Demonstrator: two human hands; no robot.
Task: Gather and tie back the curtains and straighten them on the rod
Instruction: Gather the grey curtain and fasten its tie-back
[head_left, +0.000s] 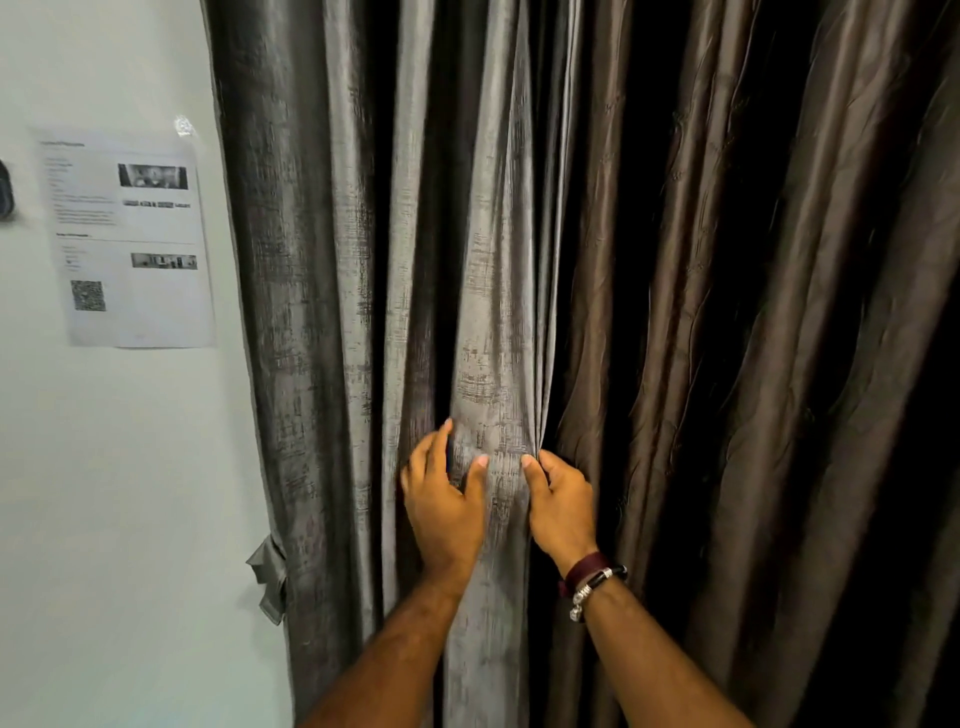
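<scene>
Two curtains hang side by side and fill the view from about 11 o'clock round to 5 o'clock. The grey curtain (322, 312) is silvery with a mottled, brushed sheen and falls in deep vertical folds; its left edge runs down against the pale wall (104, 493). The brown curtain (753, 312), at 3 o'clock, is darker and glossier, with fine crinkled lines along its pleats, and sinks into shadow toward the right edge. Both cover the opening fully, and their tops are out of view. One fabric tie-back (270, 577) of the same grey cloth hangs loose at the grey curtain's left edge, near 8 o'clock. Two hands meet at about 6 o'clock on the grey curtain's right-hand fold. The left hand (444, 512) is spread, fingers apart, lying against the cloth with its thumb raised toward the other hand. The right hand (563, 506) pinches the inner edge of the grey curtain between thumb and curled fingers, just where it meets the brown one. On the right wrist sit two bracelets (592, 579), one maroon, one dark with silver beads. One printed sheet (132, 241) is stuck to the wall at 9 o'clock.
</scene>
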